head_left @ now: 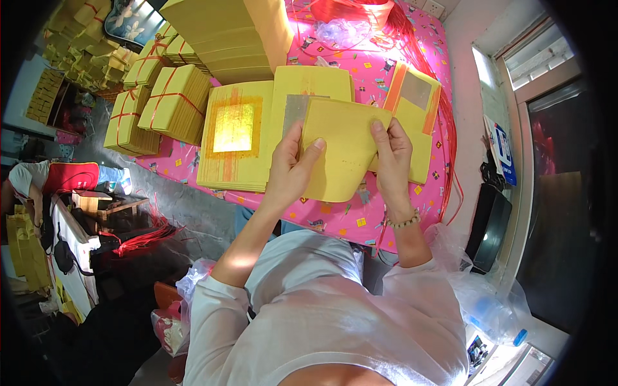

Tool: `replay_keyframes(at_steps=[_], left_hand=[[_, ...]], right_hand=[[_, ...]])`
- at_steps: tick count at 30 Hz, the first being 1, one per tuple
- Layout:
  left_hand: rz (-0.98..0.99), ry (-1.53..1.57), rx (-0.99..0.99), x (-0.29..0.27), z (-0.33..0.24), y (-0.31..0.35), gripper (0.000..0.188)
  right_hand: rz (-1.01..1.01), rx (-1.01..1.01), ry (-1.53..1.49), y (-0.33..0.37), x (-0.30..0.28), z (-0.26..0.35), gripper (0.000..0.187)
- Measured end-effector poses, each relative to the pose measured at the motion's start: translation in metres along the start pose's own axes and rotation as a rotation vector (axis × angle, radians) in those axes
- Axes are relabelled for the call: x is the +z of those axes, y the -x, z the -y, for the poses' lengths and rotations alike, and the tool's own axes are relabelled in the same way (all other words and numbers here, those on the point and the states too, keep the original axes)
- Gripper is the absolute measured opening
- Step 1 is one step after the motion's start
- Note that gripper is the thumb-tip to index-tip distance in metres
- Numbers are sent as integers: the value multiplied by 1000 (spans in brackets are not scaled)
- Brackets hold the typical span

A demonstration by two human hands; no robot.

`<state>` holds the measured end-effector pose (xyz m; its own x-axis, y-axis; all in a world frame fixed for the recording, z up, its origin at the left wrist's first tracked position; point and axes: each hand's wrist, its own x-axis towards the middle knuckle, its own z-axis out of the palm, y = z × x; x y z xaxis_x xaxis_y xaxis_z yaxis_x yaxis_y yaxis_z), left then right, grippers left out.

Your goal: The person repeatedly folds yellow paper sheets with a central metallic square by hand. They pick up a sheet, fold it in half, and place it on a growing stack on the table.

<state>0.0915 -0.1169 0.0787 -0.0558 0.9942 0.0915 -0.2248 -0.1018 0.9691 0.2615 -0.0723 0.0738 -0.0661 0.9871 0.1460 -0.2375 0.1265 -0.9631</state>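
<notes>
Both forearms reaching up from below, left hand [291,168] pinching with thumb extended, right hand [391,154] gripping, fingers curling.

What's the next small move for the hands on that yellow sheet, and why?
Probably finish the fold: the left hand and right hand pinch a curved yellow sheet above the pink table, its lower edge bowed and uncreased. Pressing it flat seems likely next, before it joins the stack with the gold square.

Sheet stack [233,138] on table [335,215], bundles [158,103] left of it, another sheet stack [412,122] right, perhaps overlapping.
</notes>
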Motion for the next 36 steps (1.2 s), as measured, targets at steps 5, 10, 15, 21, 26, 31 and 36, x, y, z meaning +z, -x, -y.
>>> replay_keyframes(at_steps=[5, 10, 15, 21, 26, 31, 36], left_hand=[[-40, 35, -24, -1, 3, 4, 28], [-21, 60, -34, -10, -2, 5, 28], [-49, 83, -81, -9, -1, 6, 29], [-43, 122, -92, -10, -1, 5, 30], [-51, 102, -104, -9, -4, 6, 32], [-29, 97, -81, -10, 1, 5, 33], [-52, 82, -59, -6, 0, 4, 32]], right_hand=[[19, 9, 26, 3, -1, 0, 20], [180, 192, 40, 11, -14, -3, 21], [135, 165, 99, 14, -12, -7, 20], [204, 261, 134, 23, -17, -9, 21], [240, 365, 119, 24, -22, -8, 24], [265, 354, 102, 33, -18, 0, 24], [306, 376, 156, 32, -23, -1, 27]])
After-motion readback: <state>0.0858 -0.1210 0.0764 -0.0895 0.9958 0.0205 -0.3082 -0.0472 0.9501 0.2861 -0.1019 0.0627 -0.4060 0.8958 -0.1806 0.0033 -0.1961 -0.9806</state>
